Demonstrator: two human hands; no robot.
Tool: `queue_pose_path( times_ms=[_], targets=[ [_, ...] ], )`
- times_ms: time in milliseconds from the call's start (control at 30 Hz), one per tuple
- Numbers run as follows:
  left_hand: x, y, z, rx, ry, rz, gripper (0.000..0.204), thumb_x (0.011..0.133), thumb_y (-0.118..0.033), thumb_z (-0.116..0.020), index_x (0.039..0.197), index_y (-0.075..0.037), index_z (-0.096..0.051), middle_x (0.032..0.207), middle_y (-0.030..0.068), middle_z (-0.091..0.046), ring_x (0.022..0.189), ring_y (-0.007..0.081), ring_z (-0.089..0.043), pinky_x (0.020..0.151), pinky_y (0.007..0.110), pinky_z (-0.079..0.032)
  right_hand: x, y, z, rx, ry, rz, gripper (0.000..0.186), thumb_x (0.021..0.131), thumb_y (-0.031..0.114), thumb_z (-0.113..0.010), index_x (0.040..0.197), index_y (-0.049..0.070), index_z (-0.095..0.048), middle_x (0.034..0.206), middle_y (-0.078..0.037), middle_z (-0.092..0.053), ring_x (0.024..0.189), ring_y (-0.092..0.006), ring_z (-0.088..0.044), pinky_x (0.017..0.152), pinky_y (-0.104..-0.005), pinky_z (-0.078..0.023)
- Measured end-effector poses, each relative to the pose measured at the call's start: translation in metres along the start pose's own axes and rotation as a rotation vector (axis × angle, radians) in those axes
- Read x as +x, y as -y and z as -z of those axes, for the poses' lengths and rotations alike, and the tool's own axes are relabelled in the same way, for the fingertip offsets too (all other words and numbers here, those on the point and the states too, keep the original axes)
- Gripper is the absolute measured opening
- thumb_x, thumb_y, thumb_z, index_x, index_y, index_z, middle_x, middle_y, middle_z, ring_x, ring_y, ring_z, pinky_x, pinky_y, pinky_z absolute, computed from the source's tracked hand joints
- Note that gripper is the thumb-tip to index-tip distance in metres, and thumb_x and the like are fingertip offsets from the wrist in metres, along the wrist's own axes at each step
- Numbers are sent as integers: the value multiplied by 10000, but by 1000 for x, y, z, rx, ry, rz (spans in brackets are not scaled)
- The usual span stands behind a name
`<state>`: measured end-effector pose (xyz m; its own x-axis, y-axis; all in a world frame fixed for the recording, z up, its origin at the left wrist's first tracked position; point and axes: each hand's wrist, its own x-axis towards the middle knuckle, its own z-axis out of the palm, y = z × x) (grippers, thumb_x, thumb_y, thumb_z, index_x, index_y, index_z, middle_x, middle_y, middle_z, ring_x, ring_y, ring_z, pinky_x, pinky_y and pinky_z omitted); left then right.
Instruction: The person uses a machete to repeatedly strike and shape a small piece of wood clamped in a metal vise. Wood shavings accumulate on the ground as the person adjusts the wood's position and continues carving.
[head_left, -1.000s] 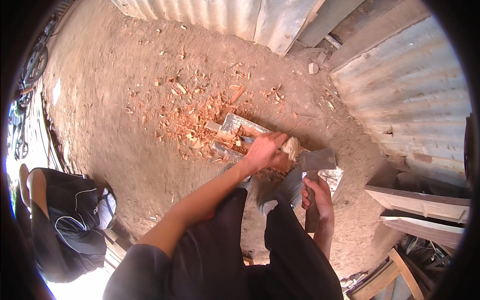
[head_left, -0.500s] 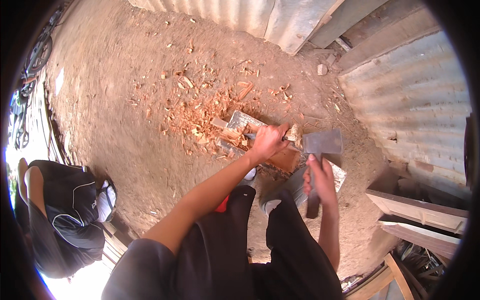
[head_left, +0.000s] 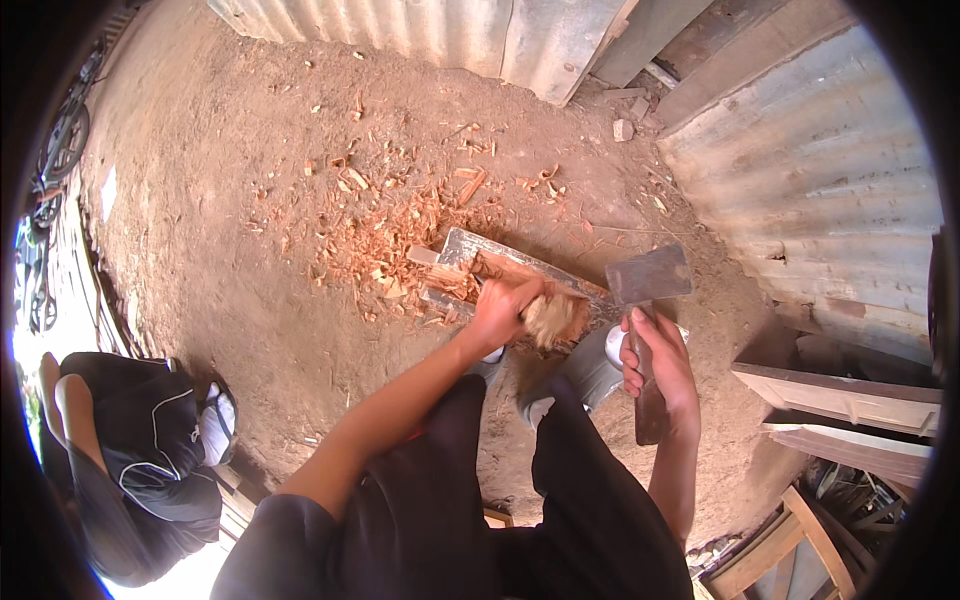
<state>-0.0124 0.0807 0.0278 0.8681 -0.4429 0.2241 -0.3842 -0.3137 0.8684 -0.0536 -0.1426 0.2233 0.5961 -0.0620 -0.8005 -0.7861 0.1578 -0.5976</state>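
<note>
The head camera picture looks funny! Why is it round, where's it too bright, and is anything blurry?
Head view, edges: the wide fisheye lens leaves a round black rim and bends straight lines near it; head view, lower left: glare turns a patch of the picture white; head view, middle: the pale-ended tool in the left hand looks a bit smeared.

"What setting do I have on my remote screen?"

"I read a rough woodworking yard: wood shavings (head_left: 400, 235) strewn over bare earth (head_left: 220, 250), bordered by corrugated metal sheets (head_left: 820, 190)."

"Which further features do I cite?"

"I cite a broad-headed mallet (head_left: 650, 274) and, at right, panelled woodwork (head_left: 840, 398) lying beside a wooden frame (head_left: 765, 562)."
</note>
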Motion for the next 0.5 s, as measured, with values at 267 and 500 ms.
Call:
queue_pose_path(
  times_ms=[267, 500],
  targets=[
    [-23, -8, 1, 84, 428, -307, 350, 588, -226, -776, 911, -121, -689, 683, 87, -667, 680, 301, -694, 597, 440, -524, -7, -35, 12, 185, -50, -47, 323, 1064, 403, -570, 998, 87, -549, 639, -17, -470, 426, -121, -428, 413, -300, -366],
    [19, -43, -31, -67, 659, -248, 329, 554, -166, -723, 857, -62, -650, 703, 161, -652, 732, 388, -682, 642, 492, -521, -9, -77, 35, 253, -59, -77, 318, 1063, 383, -571, 1075, 67, -536, 636, -15, -461, 410, -103, -396, 379, -268, -341]
  ],
)
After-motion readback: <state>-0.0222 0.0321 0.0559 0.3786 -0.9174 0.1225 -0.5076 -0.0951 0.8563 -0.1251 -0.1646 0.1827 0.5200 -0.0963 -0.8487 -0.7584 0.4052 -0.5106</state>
